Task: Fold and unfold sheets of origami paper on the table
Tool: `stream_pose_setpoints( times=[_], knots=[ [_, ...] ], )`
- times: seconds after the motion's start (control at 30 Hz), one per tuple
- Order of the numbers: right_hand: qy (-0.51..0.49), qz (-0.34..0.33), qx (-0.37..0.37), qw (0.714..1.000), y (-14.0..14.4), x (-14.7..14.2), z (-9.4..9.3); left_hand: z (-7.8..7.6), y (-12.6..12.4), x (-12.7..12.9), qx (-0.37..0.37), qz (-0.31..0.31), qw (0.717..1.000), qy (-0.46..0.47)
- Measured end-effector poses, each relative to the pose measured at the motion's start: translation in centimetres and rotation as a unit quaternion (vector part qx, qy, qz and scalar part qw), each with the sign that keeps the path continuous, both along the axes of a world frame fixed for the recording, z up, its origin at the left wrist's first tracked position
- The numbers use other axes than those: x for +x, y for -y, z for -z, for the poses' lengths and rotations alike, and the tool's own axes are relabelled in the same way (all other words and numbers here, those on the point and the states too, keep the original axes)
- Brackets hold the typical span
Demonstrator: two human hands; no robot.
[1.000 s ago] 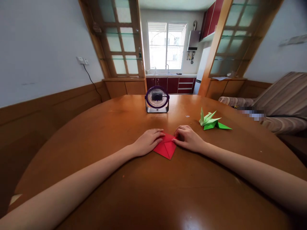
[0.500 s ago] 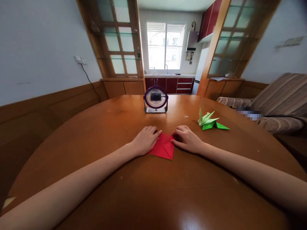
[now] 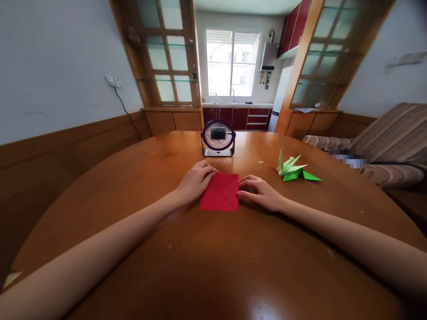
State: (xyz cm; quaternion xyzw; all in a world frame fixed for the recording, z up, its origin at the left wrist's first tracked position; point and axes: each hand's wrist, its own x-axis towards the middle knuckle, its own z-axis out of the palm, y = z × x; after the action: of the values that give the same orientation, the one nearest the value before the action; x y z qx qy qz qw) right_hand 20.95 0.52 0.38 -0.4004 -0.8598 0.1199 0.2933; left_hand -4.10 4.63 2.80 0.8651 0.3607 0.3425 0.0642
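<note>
Near the frame's centre, the red paper (image 3: 220,192) now lies flat on the wooden table (image 3: 213,266) as a squarish shape, turned from its diamond pose a moment ago. Left hand (image 3: 194,182) presses its left edge with loosely spread fingers; right hand (image 3: 259,194) rests curled against its right edge. Farther back: green origami crane (image 3: 293,169), small fan (image 3: 218,138).

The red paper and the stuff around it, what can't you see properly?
Head view only:
- Red paper: left edge lies under the left hand; underside hidden.
- Right hand: fingertips curl under, hidden.
- Smeared patch on the sofa: blurred.
- Green paper crane: folds too small.
</note>
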Motion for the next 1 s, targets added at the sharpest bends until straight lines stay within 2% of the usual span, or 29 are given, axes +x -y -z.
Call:
stream_pose_setpoints(
  times=[0.1, 0.3, 0.47, 0.6, 0.83, 1.0],
  knots=[
    [-0.022, -0.025, -0.007, 0.999, 0.4, -0.4, -0.2, -0.5, 0.0, -0.1, -0.006, 0.001, 0.998, 0.069],
    [-0.057, -0.019, 0.088, 0.994, 0.4, -0.2, -0.4, -1.5, 0.3, -0.2, 0.034, 0.047, 0.992, 0.109],
    [-0.078, 0.013, 0.211, 0.974, 0.0, 0.7, -0.4, -2.0, 0.1, -1.1, 0.12, 0.089, 0.986, 0.068],
    [-0.01, -0.007, 0.27, 0.963, -0.2, 1.4, -0.1, -0.9, -0.8, -2.1, 0.189, 0.119, 0.974, -0.028],
    [0.124, -0.133, 0.289, 0.94, 0.4, 0.9, 0.2, 2.0, -2.0, -2.6, 0.226, 0.142, 0.946, -0.186],
    [0.121, -0.167, 0.18, 0.962, 0.2, 0.9, 0.0, 2.6, -2.2, -2.5, 0.181, 0.141, 0.948, -0.222]
  ],
)
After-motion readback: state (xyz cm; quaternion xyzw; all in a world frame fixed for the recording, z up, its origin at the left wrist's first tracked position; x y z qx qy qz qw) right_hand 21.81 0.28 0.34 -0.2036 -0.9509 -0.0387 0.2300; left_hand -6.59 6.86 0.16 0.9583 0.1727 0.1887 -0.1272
